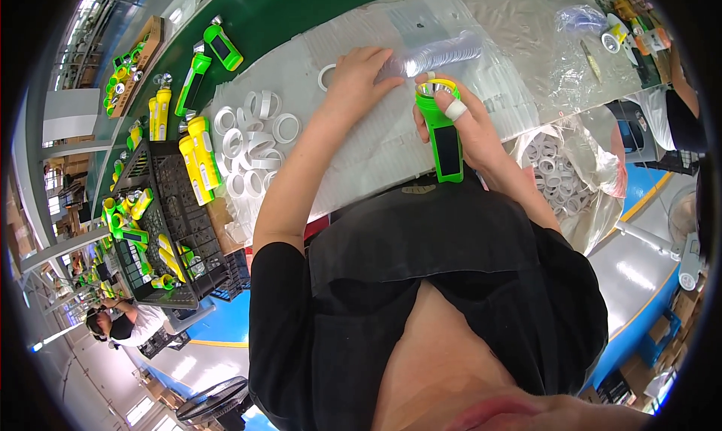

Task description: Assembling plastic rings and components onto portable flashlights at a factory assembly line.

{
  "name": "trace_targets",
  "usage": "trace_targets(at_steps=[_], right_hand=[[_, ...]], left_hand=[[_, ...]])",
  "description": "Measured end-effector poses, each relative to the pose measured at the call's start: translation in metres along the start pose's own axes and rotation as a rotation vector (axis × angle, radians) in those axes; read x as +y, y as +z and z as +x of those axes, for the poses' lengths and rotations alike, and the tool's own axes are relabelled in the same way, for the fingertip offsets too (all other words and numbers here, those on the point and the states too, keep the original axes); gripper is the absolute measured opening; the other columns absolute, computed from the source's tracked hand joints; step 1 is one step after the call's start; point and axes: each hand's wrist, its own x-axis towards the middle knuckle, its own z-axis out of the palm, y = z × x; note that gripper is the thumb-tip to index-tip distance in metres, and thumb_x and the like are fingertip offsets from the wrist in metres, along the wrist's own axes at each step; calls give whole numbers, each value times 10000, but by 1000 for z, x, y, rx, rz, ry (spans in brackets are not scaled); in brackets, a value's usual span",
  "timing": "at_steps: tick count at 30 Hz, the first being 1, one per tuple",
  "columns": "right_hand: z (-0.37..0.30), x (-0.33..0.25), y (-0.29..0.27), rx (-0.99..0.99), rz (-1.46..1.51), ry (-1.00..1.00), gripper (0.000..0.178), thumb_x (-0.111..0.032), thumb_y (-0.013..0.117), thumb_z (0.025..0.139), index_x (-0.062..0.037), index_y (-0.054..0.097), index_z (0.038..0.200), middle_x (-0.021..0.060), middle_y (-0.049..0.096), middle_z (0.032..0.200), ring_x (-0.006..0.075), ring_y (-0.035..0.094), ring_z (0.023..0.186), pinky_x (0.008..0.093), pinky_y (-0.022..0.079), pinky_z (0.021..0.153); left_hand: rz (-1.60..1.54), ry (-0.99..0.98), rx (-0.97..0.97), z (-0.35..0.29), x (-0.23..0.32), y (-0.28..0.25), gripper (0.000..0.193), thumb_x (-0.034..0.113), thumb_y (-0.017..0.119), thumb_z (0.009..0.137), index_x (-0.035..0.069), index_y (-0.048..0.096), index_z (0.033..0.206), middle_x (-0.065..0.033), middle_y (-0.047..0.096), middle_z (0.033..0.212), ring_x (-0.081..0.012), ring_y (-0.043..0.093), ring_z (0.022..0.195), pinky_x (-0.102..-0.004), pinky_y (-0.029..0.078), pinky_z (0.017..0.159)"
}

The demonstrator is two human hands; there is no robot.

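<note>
My right hand (pixel 479 130) is wrapped round a green flashlight (pixel 438 119) with a dark panel on its body. The flashlight's head points away from me, and its shiny reflector is partly hidden by my thumb, which wears a white band. On the work surface lies a long row of clear round plastic lenses (pixel 444 52), stacked face to face. My left hand (pixel 356 83) has its thumb and fingers closed about the left end of that row; how many lenses it grips is hidden. Beside its wrist lies a single white ring (pixel 326 77).
White rings (pixel 252 141) lie heaped to the left, and a plastic bag (pixel 602 160) of more rings hangs at right. Yellow and green flashlights (pixel 197 154) stand by black crates (pixel 169 198) at left. Other flashlights (pixel 222 47) lie on the green belt (pixel 259 25). A co-worker's arm (pixel 681 85) shows far right.
</note>
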Motion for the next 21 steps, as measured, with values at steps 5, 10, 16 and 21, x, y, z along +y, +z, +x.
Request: trace_targets(at_steps=[5, 10, 16, 21], right_hand=[[0, -1, 2, -23, -30, 2, 458, -376, 511, 980, -19, 497, 1268, 98, 556, 814, 165, 536, 694, 295, 435, 638], [-2, -1, 8, -35, -71, -7, 464, -382, 517, 978, -25, 496, 1273, 94, 562, 818, 163, 544, 707, 290, 442, 647], [-2, -4, 24, -118, -101, 9, 400, -281, 576, 965, -15, 504, 1255, 81, 614, 857, 140, 581, 692, 278, 478, 648], [-2, -2, 35, -199, -154, 10, 391, -275, 573, 968, -6, 499, 1242, 80, 618, 867, 132, 593, 690, 270, 487, 643]], left_hand=[[-125, -50, 26, -6, -3, -1, 467, 238, 769, 759, 15, 636, 1147, -133, 625, 1103, -312, 567, 1052, -405, 471, 867], [-450, -207, 106, -10, 38, -37, 424, 212, 728, 819, 20, 627, 1184, -144, 605, 1107, -312, 561, 1054, -388, 466, 880], [-285, 84, 100, -44, 77, -63, 378, 246, 469, 986, 62, 601, 1289, -149, 532, 1191, -298, 484, 1098, -375, 394, 947], [-296, 90, 172, -60, 79, -64, 394, 252, 424, 1006, 36, 597, 1286, -157, 526, 1265, -305, 481, 1135, -387, 392, 965]])
